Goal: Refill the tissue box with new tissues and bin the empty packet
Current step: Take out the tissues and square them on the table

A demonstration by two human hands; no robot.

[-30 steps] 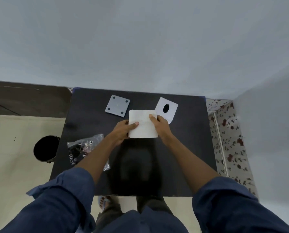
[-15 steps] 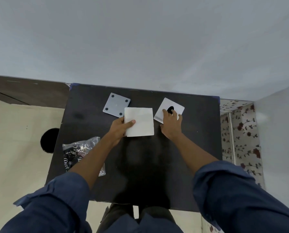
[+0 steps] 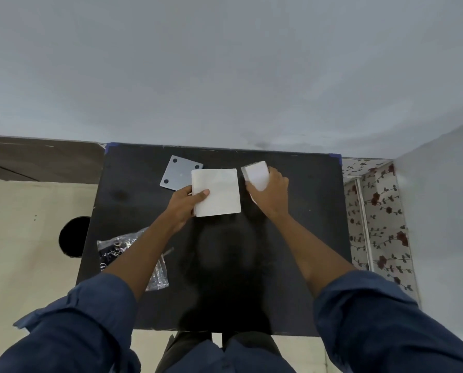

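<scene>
A white stack of tissues (image 3: 217, 191) lies on the black table (image 3: 305, 238). My left hand (image 3: 188, 201) holds the stack's left edge, thumb on top. My right hand (image 3: 269, 196) grips the white tissue box (image 3: 256, 175), which is tilted up off the table and blurred; its hole is hidden. The grey box base (image 3: 180, 172) with dark corner pads lies flat to the left of the stack. The crumpled clear packet (image 3: 122, 247) with dark print lies at the table's left edge, partly under my left forearm.
A black round bin (image 3: 72, 236) stands on the beige floor left of the table. A grey wall rises behind the table. A flowered cloth (image 3: 381, 224) hangs to the right of it.
My right hand left the tissue stack, reached right to the white box piece and has gripped and tilted it up. The left hand stays on the stack.
</scene>
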